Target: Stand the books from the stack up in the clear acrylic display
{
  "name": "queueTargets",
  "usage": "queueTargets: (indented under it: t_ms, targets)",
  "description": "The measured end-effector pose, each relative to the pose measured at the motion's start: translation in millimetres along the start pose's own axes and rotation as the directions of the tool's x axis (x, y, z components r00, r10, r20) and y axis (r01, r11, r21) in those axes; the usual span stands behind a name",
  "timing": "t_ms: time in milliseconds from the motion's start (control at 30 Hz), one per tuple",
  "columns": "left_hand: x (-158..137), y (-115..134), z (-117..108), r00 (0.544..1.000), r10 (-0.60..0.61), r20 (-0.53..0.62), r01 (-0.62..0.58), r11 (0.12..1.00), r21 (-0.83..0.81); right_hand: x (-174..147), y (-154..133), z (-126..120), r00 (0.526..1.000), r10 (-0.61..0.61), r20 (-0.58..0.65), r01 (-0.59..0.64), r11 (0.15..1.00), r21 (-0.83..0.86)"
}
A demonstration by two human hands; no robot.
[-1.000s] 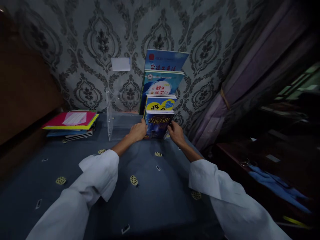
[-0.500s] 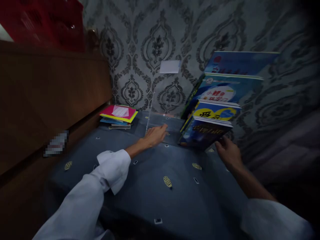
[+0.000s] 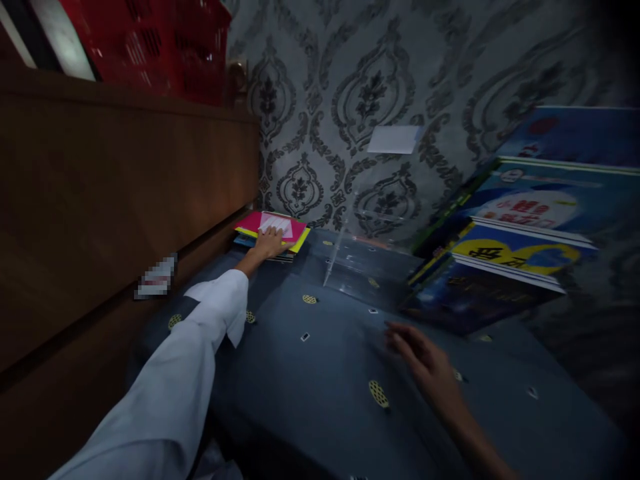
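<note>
My left hand [image 3: 271, 243] lies on top of the low pile at the back left, its fingers stretched over a white slip of paper [image 3: 281, 225]. Beneath are a pink and yellow booklet [image 3: 299, 233] and several thinner books. Over the dark cloth [image 3: 340, 353], my right hand [image 3: 423, 357] hovers with nothing in it, fingers loosely bent and apart, slightly blurred. To its upper right, several picture books stand leaning in a row: a dark blue one [image 3: 480, 297], a yellow and blue one [image 3: 505, 252] and a teal one [image 3: 535, 197].
A clear plastic book stand [image 3: 345, 263] rises between pile and row, with a white label [image 3: 394, 139] at its top. On the left is a wooden cabinet [image 3: 150, 180] carrying a red basket [image 3: 165, 57]. Patterned wallpaper [image 3: 373, 93] closes off the back.
My left hand has gone from the clear stand leftward onto the pile. My right hand has left the standing books and come nearer. The view has turned left.
</note>
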State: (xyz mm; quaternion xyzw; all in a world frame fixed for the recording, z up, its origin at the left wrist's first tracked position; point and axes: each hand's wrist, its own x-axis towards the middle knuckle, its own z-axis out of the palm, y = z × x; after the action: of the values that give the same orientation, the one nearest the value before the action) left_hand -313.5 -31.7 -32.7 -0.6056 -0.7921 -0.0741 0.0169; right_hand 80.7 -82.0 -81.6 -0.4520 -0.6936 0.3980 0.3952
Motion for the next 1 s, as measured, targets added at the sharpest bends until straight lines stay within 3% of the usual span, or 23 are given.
queueTargets:
  t_ms: [133,333,633,867,1000]
  targets:
    - [1,-4,-1,0.999,0.035,0.027,-0.036,0.999,0.032,-5,-5,46,0.981,-0.062,0.182,0.062,0.998,0.006]
    - [11,-9,-6,0.989,0.147,0.030,-0.150,0.980,0.130,-16,6,89,0.958,-0.110,0.264,0.121,0.992,-0.022]
    - [19,-17,-4,0.926,0.375,0.050,-0.376,0.900,0.221,-21,18,88,0.961,-0.090,0.263,0.118,0.989,-0.092]
    - [8,-14,-4,0.931,0.365,0.000,-0.353,0.902,0.250,-22,12,86,0.952,-0.124,0.279,0.161,0.981,-0.112]
    - [-16,-13,-6,0.940,0.339,-0.036,-0.317,0.908,0.276,-23,12,87,0.954,-0.112,0.279,0.142,0.986,-0.089]
